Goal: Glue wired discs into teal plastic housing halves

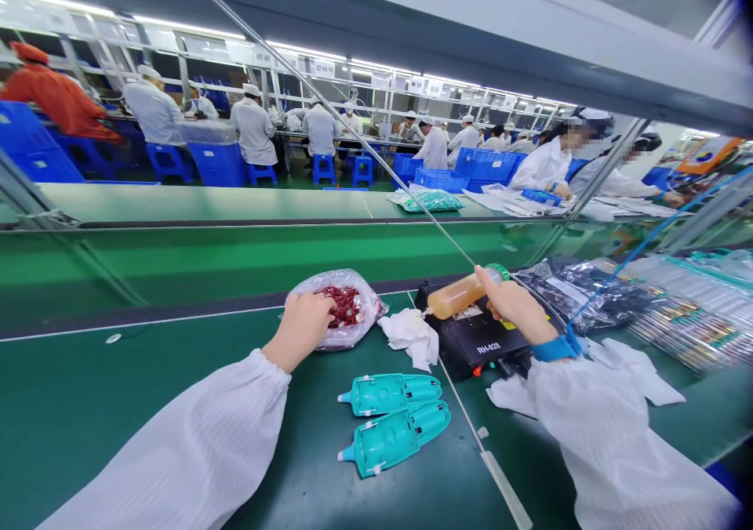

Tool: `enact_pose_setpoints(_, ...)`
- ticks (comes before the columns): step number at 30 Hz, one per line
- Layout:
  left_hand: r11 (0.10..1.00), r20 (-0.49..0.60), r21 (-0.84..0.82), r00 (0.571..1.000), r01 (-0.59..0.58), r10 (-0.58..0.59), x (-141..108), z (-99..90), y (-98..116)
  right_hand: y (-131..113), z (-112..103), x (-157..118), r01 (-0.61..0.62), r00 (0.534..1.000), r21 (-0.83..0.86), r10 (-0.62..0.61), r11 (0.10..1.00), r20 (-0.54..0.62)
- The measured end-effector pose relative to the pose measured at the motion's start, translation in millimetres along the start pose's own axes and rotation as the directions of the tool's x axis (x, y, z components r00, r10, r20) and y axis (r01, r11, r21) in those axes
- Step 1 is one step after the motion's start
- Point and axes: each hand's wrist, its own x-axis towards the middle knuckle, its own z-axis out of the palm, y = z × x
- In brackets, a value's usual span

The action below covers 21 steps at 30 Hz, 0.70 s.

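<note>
My left hand (306,320) reaches over the rim of a clear plastic bag (354,337), fingers curled down among red-wired parts with small silvery discs (347,304); the fingertips are hidden. In my right hand (518,309) is a squeeze bottle of amber liquid (462,296) with a green cap, tilted so its nozzle points down-left by a crumpled white tissue (412,335). Two teal plastic housing halves, one farther (391,393) and one nearer (394,437), lie side by side in front of me, their pointed tips to the left.
A black box marked RH-928 (479,346) sits under the bottle. To its right are a dark plastic bag (588,291) and bundled thin rods (688,318). A slanted metal rod (329,103) crosses above the green bench (147,412). Co-workers in white sit beyond.
</note>
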Motion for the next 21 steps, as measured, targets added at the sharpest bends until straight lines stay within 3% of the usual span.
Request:
enact_pose_setpoints(6, 0.996, 0.061, 0.083, 0.997, 0.037, -0.042, -4.9, 1.2, 6.1, -17.6, -18.9, -37.4, -0.042, 0.994, 0.094, 0.032, 0.995, 0.104)
enact_pose_setpoints(13, 0.991, 0.019, 0.053, 0.992, 0.121, -0.122, -7.7, -2.2, 5.5, -34.7, -14.3, -70.9, 0.052, 0.977, 0.261, -0.103, 0.964, 0.187)
enact_pose_setpoints(18, 0.986, -0.059, -0.115, 0.990, 0.121, -0.129, -11.7, -9.1, -0.9, -24.1, -14.5, -94.4, 0.141, 0.962, 0.369, -0.215, 0.919, 0.169)
enact_pose_setpoints(21, 0.964, -0.117, -0.236, 0.981, 0.124, -0.155, -15.5, -17.1, -6.2, -2.5, -21.0, -110.2, 0.163, 0.955, 0.313, -0.229, 0.936, 0.189)
